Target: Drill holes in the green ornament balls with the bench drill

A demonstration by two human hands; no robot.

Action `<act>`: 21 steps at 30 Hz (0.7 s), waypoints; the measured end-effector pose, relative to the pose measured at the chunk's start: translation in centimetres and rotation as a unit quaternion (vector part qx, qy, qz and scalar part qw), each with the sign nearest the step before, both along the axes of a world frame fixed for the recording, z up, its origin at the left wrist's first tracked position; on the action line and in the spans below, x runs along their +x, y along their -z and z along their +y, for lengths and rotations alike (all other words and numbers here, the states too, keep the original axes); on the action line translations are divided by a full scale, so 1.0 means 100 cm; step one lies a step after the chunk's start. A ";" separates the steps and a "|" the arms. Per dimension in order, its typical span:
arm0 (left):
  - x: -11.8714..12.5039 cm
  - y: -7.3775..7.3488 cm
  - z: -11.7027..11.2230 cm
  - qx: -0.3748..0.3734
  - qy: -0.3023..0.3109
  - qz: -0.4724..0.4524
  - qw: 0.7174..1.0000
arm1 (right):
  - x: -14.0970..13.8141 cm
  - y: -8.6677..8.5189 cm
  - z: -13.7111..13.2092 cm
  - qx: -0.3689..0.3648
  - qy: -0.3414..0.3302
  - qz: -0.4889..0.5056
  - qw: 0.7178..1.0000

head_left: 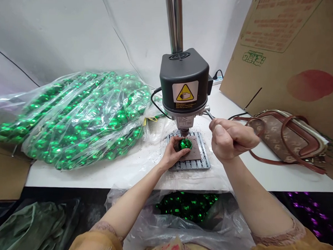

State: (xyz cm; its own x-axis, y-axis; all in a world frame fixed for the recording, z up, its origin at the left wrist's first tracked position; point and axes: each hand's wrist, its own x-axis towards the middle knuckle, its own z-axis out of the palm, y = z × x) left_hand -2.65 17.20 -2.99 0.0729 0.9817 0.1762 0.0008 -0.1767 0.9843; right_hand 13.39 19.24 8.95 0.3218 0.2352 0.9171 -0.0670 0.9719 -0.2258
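Left hand [173, 152] pinching one green bauble [184, 144] — right hand [231, 139] gripping drill lever [210, 114], two bauble bags [73, 117].

Single head-worn view, looking forward and down over both forearms onto a white table [75, 173] — close range, wide-angle, with bowed edges. The bench drill [184, 86] stands centred, its column running out of the top edge; the table's near edge and the bags below fill the lower part of the picture.

White desk [83, 175] across mid frame. On it: bag of green balls [73, 117] at left, drill press [185, 102] centre, handbag [287, 135] right, cardboard box [289, 51] upper right.
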 end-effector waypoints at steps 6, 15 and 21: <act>0.002 -0.002 0.001 0.000 -0.009 0.011 1.000 | -0.002 -0.024 -0.008 -0.079 -0.011 0.024 0.997; 0.001 -0.028 -0.067 0.059 -0.074 0.216 0.972 | 0.000 -0.078 0.003 -0.227 -0.052 0.016 0.972; -0.013 -0.027 -0.127 0.216 0.220 0.396 0.865 | -0.001 -0.076 -0.002 -0.221 -0.039 0.022 0.974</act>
